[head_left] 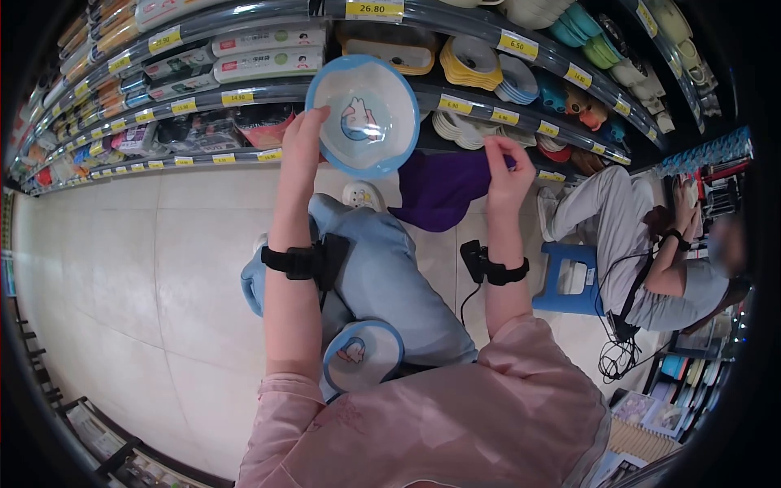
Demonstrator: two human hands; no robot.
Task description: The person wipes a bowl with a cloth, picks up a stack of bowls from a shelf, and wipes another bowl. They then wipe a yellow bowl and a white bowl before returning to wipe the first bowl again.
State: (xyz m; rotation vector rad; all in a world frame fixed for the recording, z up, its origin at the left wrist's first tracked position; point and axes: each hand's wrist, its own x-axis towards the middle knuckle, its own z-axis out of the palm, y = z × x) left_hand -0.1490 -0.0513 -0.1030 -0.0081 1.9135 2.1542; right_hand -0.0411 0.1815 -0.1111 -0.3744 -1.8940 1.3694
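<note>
My left hand (303, 148) grips the left rim of a white bowl (382, 134) with a blue edge and a cartoon figure inside. The bowl is tilted so its inside faces me, in front of the shelves. A purple cloth (439, 189) hangs from my right hand (511, 167), pinched between thumb and fingers, and its left part reaches the bowl's lower right side. A second blue-rimmed bowl (370, 358) with a similar picture rests in my lap, against the light blue trousers.
Curved store shelves (455, 104) with price tags hold packaged goods, yellow trays (472, 65) and stacked dishes. On the right a person (643, 268) in light clothes sits on a blue stool (568, 276), with black cables (622, 358) nearby. Pale floor tiles (163, 285) lie to the left.
</note>
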